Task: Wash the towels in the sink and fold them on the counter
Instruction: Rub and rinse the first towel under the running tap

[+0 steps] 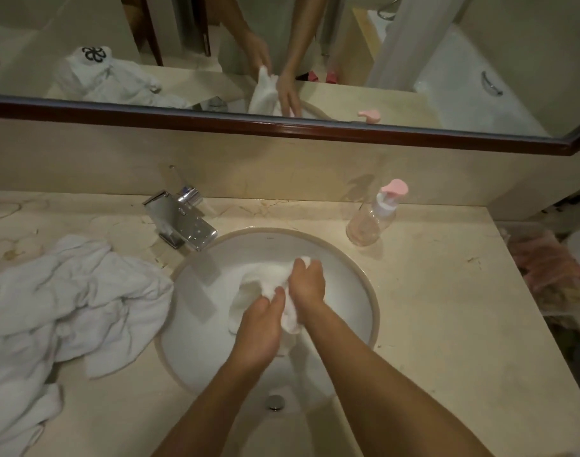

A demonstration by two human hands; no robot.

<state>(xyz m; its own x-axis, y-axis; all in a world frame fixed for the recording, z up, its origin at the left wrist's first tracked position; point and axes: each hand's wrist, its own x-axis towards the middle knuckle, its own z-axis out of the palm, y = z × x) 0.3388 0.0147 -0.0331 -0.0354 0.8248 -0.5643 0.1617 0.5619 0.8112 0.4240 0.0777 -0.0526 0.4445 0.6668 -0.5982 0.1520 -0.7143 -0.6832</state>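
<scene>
Both hands meet over a round white sink (354,258), working one small white towel (259,282) held above the basin. On the near side, the left hand (260,331) has its fingers curled around the towel's near end, thumb lying along the cloth. Just beyond it, the right hand (306,280) closes around the far end, a knob of fabric poking out above its fingers (both grips look firm, with no open fingers showing). A loose fold of the towel hangs to the left of the hands. Left of the sink, a crumpled heap of white towels (61,311) lies on the beige marble counter (440,324). At the sink's far-left edge stands a chrome faucet (179,222); far right, a pink-capped pump bottle (374,216).
</scene>
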